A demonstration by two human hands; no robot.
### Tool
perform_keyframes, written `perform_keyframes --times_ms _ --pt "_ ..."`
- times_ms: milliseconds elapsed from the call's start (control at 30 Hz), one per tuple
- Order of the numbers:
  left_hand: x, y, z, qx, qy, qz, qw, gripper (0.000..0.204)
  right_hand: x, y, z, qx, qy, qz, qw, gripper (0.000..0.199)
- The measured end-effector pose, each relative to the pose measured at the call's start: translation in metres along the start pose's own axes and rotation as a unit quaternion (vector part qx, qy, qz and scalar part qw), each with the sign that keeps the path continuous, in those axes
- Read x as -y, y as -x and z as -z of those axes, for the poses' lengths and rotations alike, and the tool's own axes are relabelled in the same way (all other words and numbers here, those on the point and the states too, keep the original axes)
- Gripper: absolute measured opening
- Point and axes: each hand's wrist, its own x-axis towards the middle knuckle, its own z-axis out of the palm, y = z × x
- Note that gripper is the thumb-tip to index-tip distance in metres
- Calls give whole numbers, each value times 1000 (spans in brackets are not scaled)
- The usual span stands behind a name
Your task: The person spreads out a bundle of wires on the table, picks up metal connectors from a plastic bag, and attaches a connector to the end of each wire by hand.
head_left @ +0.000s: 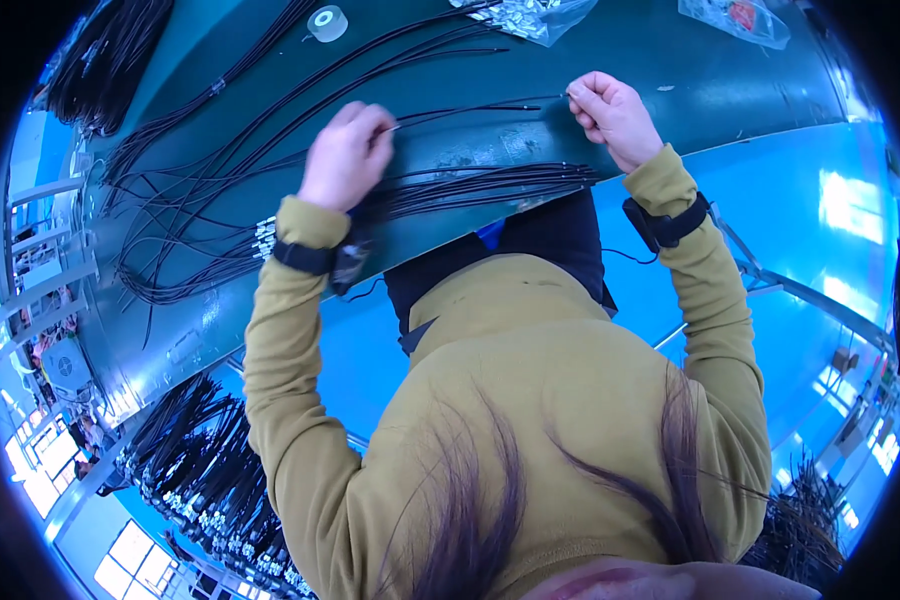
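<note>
My left hand [348, 157], slightly blurred, is closed in a pinch over the bench, and a thin black cable runs into it. A small pale tip [395, 127] sticks out at its fingertips. Farther right, my right hand [618, 120] pinches something tiny between thumb and forefinger, too small to name. Between the hands, thin black cables [470, 110] lie with their ends toward the right hand. Nearer to me, a bundle of black cables [500, 185] lies along the bench's front edge, its left part looping round to pale metal ends [265, 238] beside my left wrist.
The green bench [730, 90] carries more cable bundles [270, 100] at the left. A tape roll [327, 23], a clear bag of small pale parts [535, 15] and another clear bag [738, 18] sit at the far side. Many cables hang on a rack [205, 450] at lower left.
</note>
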Motion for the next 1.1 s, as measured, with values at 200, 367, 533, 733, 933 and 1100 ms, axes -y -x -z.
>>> perform_keyframes --times_ms 200,367,533,733,933,1100 --pt "74 74 61 32 -168 39 984 10 -20 9 23 -9 216 0 976 15" --pt "90 109 88 67 -232 90 966 9 -27 8 30 6 315 59 947 16" --pt "81 111 92 90 -181 70 977 12 -27 18 40 47 410 78 908 14" --pt "45 41 59 78 -178 77 978 20 3 16 38 82 184 -83 976 15" --pt "-19 -46 -55 40 -80 -98 991 16 9 1 24 26 -23 -59 998 15" --pt "-36 -65 -79 55 -74 -91 992 10 5 -11 54 34 -220 -60 973 16"
